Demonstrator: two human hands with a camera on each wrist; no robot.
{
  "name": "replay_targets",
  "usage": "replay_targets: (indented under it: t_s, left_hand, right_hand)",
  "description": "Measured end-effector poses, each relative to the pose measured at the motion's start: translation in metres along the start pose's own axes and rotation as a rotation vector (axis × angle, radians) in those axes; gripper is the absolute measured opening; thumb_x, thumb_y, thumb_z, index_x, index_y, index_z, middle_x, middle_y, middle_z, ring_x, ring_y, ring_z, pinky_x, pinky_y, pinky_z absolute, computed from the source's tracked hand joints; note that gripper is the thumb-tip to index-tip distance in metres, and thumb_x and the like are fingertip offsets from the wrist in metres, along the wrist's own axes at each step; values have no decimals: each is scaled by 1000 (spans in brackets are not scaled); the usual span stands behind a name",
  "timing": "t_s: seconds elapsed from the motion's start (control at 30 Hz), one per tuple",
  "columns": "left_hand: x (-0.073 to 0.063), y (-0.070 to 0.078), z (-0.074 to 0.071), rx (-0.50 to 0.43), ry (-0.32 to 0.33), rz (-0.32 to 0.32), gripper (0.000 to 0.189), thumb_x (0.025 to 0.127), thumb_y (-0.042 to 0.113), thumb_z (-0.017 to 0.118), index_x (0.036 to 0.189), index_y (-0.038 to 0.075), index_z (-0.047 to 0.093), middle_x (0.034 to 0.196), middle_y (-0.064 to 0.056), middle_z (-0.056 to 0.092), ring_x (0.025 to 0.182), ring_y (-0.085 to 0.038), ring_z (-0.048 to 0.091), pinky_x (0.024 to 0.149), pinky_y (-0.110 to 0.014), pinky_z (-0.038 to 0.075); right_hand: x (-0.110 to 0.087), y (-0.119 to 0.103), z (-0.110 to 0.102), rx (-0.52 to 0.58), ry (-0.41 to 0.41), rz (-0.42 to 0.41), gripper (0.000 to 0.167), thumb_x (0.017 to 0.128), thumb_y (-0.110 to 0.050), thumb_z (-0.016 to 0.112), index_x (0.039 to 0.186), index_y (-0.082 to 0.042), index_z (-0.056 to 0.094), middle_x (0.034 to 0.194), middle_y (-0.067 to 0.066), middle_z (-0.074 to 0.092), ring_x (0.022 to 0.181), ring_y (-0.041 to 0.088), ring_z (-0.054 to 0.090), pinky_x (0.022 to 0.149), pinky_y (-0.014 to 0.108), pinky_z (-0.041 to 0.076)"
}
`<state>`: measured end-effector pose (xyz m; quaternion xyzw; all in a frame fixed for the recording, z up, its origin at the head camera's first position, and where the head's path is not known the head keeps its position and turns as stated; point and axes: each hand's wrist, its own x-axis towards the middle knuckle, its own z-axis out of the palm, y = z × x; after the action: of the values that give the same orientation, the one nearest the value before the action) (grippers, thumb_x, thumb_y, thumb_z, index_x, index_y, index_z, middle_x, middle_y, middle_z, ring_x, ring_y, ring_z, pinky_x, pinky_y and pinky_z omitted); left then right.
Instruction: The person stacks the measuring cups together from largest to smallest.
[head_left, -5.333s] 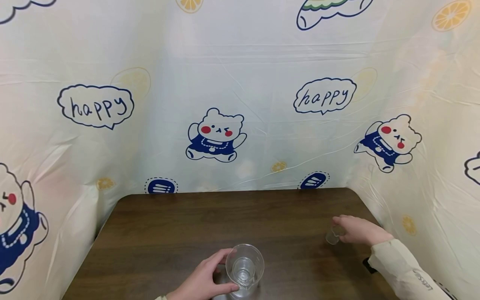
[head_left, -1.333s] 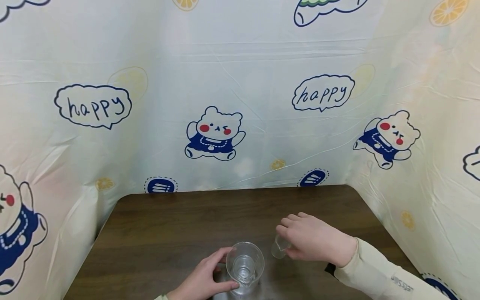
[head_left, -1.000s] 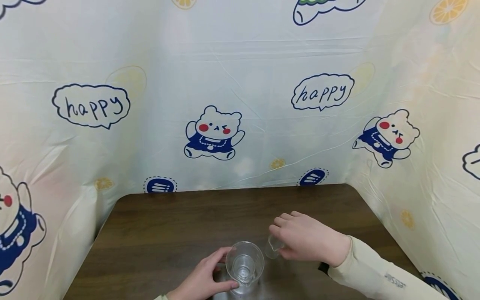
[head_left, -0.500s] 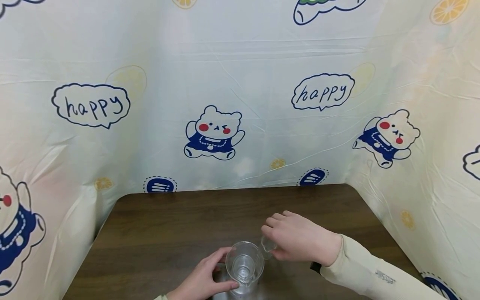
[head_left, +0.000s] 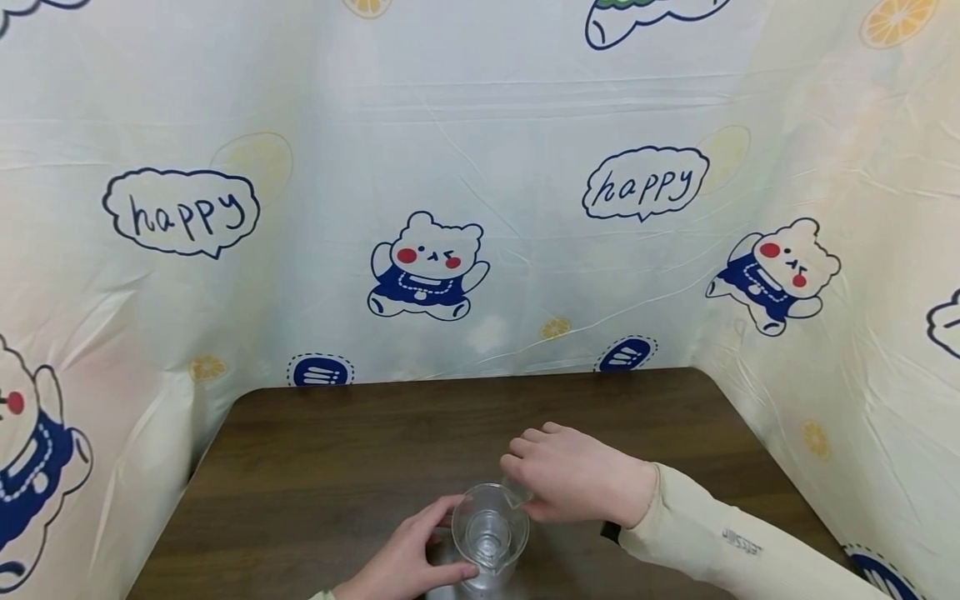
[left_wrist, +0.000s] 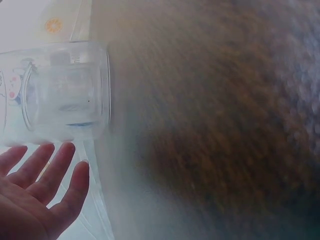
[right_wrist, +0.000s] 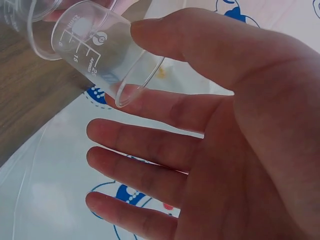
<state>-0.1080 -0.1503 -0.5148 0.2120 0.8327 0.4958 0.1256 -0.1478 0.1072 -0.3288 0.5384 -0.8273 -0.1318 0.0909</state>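
Note:
A large clear glass beaker (head_left: 491, 567) stands upright on the table near its front. My left hand (head_left: 408, 557) holds it from the left, thumb at the near side and fingers at the far side. Inside it appears a smaller glass beaker (left_wrist: 65, 95). Between thumb and index finger my right hand (head_left: 573, 475) pinches a small graduated beaker (right_wrist: 95, 47) near its rim; the other fingers are extended. This small beaker is at the large one's right rim, its base towards it. Whether the two touch, I cannot tell. The right hand hides most of it in the head view.
The brown wooden table (head_left: 337, 450) stretches back to a pale printed curtain (head_left: 525, 275), which also hangs along both sides. A black strap (head_left: 611, 531) shows under the right wrist.
My right hand has carried the small beaker leftward from the table's right side up to the large beaker's rim. The left hand and the large beaker have stayed put.

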Motion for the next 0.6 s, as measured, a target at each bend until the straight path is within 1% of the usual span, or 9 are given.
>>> replay_targets:
  t_s: [0.07, 0.2, 0.37, 0.6]
  left_hand:
    - [0, 0, 0, -1, -1, 4, 66, 92, 40, 80, 148, 23, 49, 146, -4, 58, 121, -21, 63, 97, -39, 54]
    - [1, 0, -2, -12, -13, -9, 65, 93, 39, 79, 149, 23, 49, 147, -4, 57, 122, -23, 62, 97, -41, 54]
    - [0, 0, -2, -16, -18, -12, 65, 94, 38, 79, 149, 22, 49, 147, -5, 57, 121, -23, 62, 95, -40, 55]
    - [-1, 0, -2, -15, -16, -17, 65, 93, 40, 79, 149, 25, 49, 146, -3, 57, 120, -20, 62, 94, -38, 54]
  right_hand:
    - [3, -1, -1, 8, -27, -4, 33, 83, -42, 86, 100, -20, 68, 89, -10, 62, 83, 10, 58, 71, 25, 45]
    - [9, -3, 0, 5, -67, -16, 33, 84, -43, 86, 102, -21, 69, 91, -9, 63, 84, 10, 59, 71, 25, 46]
    - [13, -5, 3, -16, -86, -38, 35, 83, -43, 86, 106, -21, 70, 94, -9, 65, 87, 10, 61, 73, 24, 47]
    - [19, -9, 9, -29, -116, -63, 38, 84, -44, 86, 112, -23, 71, 102, -10, 67, 94, 9, 63, 79, 25, 50]
